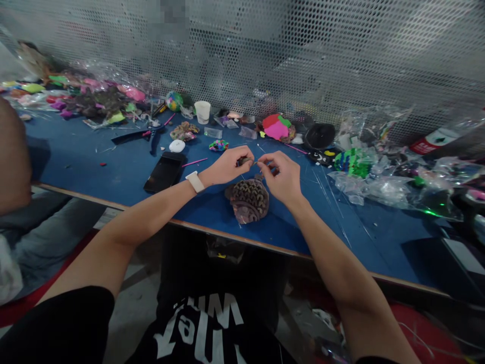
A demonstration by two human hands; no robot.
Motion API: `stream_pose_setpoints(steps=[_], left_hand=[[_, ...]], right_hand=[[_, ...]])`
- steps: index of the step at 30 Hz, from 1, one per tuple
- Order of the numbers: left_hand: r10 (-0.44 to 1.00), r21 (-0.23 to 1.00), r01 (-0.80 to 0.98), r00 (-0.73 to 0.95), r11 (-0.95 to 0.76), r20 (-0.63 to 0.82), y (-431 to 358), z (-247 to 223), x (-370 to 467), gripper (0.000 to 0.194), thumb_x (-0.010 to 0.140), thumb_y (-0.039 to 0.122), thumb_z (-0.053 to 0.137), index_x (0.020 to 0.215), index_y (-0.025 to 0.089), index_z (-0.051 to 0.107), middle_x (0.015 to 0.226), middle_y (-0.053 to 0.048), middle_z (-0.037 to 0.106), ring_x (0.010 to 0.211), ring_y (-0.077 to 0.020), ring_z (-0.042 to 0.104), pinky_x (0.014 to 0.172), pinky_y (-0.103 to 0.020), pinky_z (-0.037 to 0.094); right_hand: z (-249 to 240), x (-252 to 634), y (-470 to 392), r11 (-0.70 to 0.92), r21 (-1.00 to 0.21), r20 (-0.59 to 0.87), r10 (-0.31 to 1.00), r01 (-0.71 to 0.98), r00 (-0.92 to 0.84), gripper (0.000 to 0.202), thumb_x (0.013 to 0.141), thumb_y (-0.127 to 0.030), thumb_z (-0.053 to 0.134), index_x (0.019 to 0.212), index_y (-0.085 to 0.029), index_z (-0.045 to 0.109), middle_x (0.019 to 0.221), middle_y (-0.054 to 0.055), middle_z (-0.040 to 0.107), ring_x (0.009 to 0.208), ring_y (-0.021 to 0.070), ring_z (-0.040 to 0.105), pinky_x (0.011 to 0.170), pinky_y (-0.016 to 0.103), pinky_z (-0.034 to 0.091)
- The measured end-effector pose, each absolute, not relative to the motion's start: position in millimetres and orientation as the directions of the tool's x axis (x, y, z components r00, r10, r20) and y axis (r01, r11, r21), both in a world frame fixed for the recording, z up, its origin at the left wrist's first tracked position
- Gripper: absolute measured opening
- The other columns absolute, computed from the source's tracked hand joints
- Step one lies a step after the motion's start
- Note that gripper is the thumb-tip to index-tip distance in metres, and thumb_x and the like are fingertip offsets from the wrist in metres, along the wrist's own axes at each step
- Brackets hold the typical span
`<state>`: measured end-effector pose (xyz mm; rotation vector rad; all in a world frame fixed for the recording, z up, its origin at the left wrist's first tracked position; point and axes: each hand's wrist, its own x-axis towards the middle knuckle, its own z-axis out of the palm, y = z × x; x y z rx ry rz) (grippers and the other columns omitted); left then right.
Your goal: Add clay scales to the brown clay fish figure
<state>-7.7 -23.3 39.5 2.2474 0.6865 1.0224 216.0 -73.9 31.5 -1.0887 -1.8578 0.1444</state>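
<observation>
My left hand (231, 166), with a white band on its wrist, is closed around a small dark lump (243, 161) that looks like modelling clay. Facing it, my right hand (282, 174) is pinched shut, fingertips almost meeting those of the left. Whatever it holds is too small to make out. Just below both hands, a brown clay model (249, 199) covered in rows of curved scales lies on the blue table (204, 215). A black phone-like slab (165, 173) rests left of my left forearm.
Blue-handled pliers (153, 134), a white cup (202, 111) and colourful clay pieces (276, 126) line the back, before a perforated metal screen (242, 60). Clear plastic bags (382, 187) crowd the right. Another person's arm (13, 156) is at the far left.
</observation>
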Motion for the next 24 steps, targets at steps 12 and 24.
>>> stream_pose_setpoints(steps=[12, 24], left_hand=[[0.667, 0.63, 0.293, 0.545, -0.719, 0.508, -16.3, 33.4, -10.5, 0.023, 0.112, 0.026, 0.054, 0.12, 0.021, 0.075, 0.116, -0.011, 0.077, 0.098, -0.021, 0.068, 0.088, -0.036, 0.053], [0.623, 0.653, 0.192, 0.575, -0.732, 0.53, -18.8, 30.3, -9.5, 0.02, 0.112, 0.036, 0.064, 0.108, 0.019, 0.073, 0.101, -0.007, 0.072, 0.083, -0.0162, 0.061, 0.076, -0.03, 0.049]], right_hand=[[29.7, 223.5, -68.3, 0.587, -0.606, 0.646, 0.757, 0.536, -0.099, 0.02, 0.107, -0.042, 0.072, 0.116, -0.029, 0.085, 0.105, 0.005, 0.086, 0.068, 0.02, 0.077, 0.066, 0.037, 0.061], [26.6, 221.2, -69.2, 0.594, -0.608, 0.624, 0.768, 0.527, -0.145, 0.012, 0.098, -0.03, 0.082, 0.105, -0.027, 0.09, 0.098, 0.003, 0.089, 0.074, 0.0215, 0.079, 0.069, 0.035, 0.059]])
